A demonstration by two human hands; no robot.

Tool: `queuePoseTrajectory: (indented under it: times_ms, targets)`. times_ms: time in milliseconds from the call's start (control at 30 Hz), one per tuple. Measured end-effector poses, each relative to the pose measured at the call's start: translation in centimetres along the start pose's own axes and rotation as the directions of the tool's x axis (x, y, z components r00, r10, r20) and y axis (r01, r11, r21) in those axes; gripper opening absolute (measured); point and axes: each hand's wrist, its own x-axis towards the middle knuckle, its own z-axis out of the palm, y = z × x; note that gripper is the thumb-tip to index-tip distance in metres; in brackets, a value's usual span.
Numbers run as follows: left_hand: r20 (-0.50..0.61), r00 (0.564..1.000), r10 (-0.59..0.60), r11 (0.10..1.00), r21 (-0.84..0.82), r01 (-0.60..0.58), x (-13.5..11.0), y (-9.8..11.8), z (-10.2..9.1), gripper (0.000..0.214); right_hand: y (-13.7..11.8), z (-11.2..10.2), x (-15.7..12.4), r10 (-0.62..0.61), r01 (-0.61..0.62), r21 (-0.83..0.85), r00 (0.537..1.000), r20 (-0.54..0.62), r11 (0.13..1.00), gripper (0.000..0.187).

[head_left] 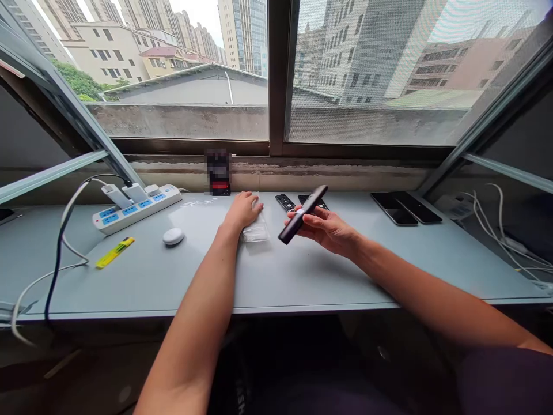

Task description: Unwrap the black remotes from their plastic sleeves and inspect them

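My right hand (325,228) holds a slim dark remote control (303,214) up above the desk, tilted across my fingers. My left hand (244,210) lies on the desk, its fingertips resting on a clear plastic packet (256,231). Just beyond my hands, two black remote controls (285,202) (314,202) lie flat on the pale grey desk (207,276), partly hidden by the raised remote.
A white power strip (136,210) with plugged-in adapters and cables sits at the left, near a small white round device (173,236) and a yellow marker (114,252). Two smartphones (394,208) (417,207) lie to the right. An open window runs behind the desk.
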Motion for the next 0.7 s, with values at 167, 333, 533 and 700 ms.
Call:
queuePoseTrajectory:
  times_ms: [167, 333, 533, 700]
  targets:
    - [-0.006, 1.000, -0.009, 1.000, -0.012, 0.009, 0.0, 0.0, -0.1, 0.044, 0.1, 0.7, -0.7, -0.289, 0.271, -0.320, 0.957, -0.009, 0.908, 0.050]
    - [0.011, 1.000, -0.018, 0.999, -0.029, 0.018, -0.1, 0.2, -0.3, 0.046, 0.6, 0.5, -1.0, -0.512, 0.469, -0.616, 0.850, 0.121, 0.633, 0.035]
    - [-0.003, 1.000, -0.012, 0.999, -0.039, 0.012, -0.1, 0.2, -0.2, 0.045, 1.4, 0.2, -0.9, -0.400, 0.354, -0.602, 0.914, 0.062, 0.716, 0.079]
    - [-0.013, 1.000, 0.004, 1.000, -0.030, -0.004, 0.0, 0.1, 0.0, 0.044, 1.7, 0.3, -0.7, -0.381, 0.327, -0.724, 0.920, 0.095, 0.608, 0.055]
